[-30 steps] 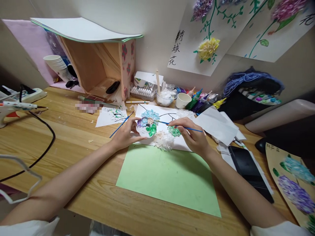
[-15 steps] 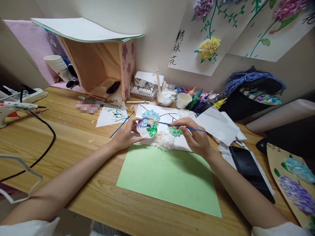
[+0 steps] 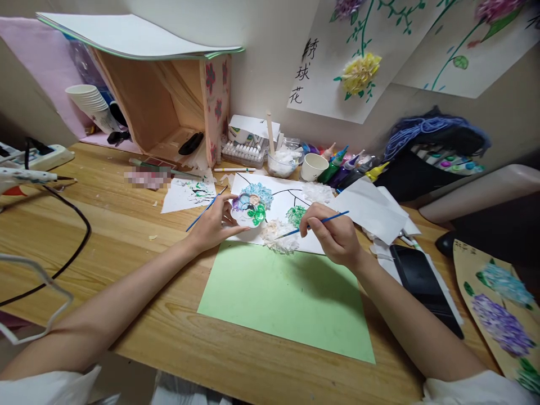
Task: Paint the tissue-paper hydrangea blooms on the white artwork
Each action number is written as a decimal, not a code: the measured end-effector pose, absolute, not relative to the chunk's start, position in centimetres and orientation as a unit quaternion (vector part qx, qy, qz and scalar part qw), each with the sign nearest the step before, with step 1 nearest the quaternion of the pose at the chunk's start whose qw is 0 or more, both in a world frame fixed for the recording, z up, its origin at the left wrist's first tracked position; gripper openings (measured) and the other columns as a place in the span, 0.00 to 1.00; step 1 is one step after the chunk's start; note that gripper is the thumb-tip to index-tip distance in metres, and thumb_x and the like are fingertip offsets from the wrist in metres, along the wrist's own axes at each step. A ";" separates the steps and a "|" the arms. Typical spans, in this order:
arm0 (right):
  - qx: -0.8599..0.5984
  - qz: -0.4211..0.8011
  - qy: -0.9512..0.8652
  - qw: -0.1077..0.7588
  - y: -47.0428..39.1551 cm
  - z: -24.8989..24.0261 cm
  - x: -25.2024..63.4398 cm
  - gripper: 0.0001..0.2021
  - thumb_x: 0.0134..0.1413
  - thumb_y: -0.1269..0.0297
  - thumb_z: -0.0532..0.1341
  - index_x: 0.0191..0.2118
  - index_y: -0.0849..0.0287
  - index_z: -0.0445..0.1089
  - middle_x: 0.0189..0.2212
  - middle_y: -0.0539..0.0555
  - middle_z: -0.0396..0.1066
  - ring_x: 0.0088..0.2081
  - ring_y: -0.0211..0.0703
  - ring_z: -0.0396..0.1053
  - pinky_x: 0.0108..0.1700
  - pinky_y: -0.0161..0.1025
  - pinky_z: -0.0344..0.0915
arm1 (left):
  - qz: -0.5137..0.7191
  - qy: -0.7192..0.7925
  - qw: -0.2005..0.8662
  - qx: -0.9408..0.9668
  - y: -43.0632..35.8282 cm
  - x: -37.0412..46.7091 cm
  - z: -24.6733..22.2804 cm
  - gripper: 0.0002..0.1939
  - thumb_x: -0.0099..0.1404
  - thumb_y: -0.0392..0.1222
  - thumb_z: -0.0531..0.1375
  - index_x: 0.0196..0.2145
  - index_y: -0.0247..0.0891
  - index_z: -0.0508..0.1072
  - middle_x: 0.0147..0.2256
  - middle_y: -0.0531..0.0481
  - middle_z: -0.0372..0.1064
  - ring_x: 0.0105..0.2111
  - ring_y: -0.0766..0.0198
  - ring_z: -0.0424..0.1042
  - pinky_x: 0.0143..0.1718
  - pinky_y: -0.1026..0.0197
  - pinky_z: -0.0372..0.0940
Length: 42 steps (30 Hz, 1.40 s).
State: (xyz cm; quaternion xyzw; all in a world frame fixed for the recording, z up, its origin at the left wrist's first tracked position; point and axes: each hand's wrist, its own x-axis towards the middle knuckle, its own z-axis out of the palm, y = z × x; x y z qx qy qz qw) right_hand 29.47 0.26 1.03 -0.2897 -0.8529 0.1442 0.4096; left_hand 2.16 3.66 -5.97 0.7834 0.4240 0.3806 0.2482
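Behind the palette point(image 3: 243, 217), the blue flower point(image 3: 262, 193) is partly hidden; brush tip point(image 3: 282, 236) indistinct.

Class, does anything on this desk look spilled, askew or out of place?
Nothing looks clearly spilled. Slightly untidy: a paper piece left of the flower picture bears green and dark streaks, which look random, and a pale scrap lies loose on the wooden table. Oddest is the pixelated pink patch farther left, too blurred to identify.
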 end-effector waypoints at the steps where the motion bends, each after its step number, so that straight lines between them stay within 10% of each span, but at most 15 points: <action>1: -0.289 0.143 -0.854 0.409 0.3 1.0 29.5 0.15 0.66 0.67 0.47 0.29 0.57 0.66 0.22 0.52 0.66 0.27 0.40 0.64 0.32 0.40 0.61 | 0.380 0.423 0.247 0.784 3.7 2.2 -5.9 0.34 0.54 0.49 0.68 0.53 0.42 0.56 0.34 0.56 0.64 0.27 0.69 0.74 0.26 0.68 0.69; 42: -0.305 0.147 -0.847 0.409 0.3 0.8 29.4 0.14 0.66 0.69 0.47 0.29 0.58 0.65 0.23 0.51 0.67 0.27 0.38 0.64 0.32 0.38 0.61 | 0.375 0.422 0.234 0.792 3.6 2.2 -5.8 0.35 0.54 0.51 0.68 0.53 0.41 0.56 0.34 0.56 0.65 0.26 0.69 0.74 0.28 0.66 0.69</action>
